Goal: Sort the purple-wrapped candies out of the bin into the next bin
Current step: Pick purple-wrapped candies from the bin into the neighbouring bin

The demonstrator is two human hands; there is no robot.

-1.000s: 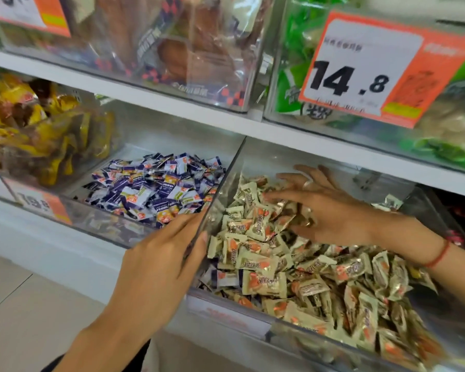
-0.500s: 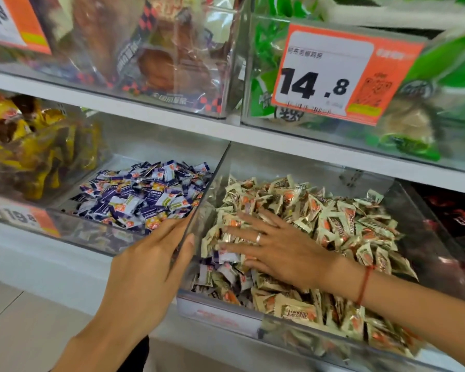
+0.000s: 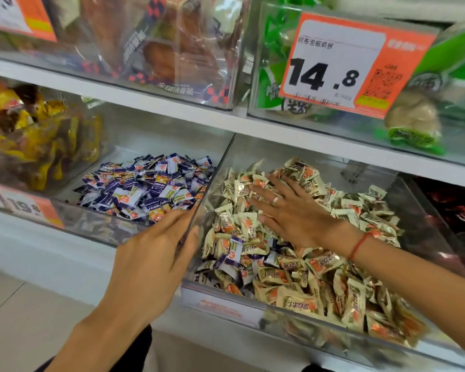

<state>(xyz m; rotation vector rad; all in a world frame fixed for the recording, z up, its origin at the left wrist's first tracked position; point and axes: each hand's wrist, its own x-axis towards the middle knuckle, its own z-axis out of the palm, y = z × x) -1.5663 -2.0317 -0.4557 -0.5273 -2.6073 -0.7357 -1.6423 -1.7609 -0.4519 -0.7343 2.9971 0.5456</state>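
Two clear bins sit side by side on a shelf. The right bin (image 3: 424, 210) holds a heap of cream-and-orange candies (image 3: 320, 275), with a few purple-wrapped candies (image 3: 232, 255) showing near its front left corner. The left bin (image 3: 65, 210) holds a pile of purple-wrapped candies (image 3: 148, 183). My right hand (image 3: 287, 213) lies flat on the cream candies, fingers spread, a ring on one finger and a red string on the wrist. My left hand (image 3: 156, 259) rests against the clear wall between the bins, fingers straight, holding nothing.
Left of the purple bin is a bin of yellow-wrapped snacks (image 3: 35, 146). The shelf above carries clear bins of packaged food and an orange price tag reading 14.8 (image 3: 346, 65). A dark red-patterned bin (image 3: 457, 210) stands at the far right. Tiled floor lies below left.
My right hand has swept from the back of the right bin toward the front, then back toward the middle, uncovering purple-wrapped candies near the front left corner. My left hand stays at the divider.
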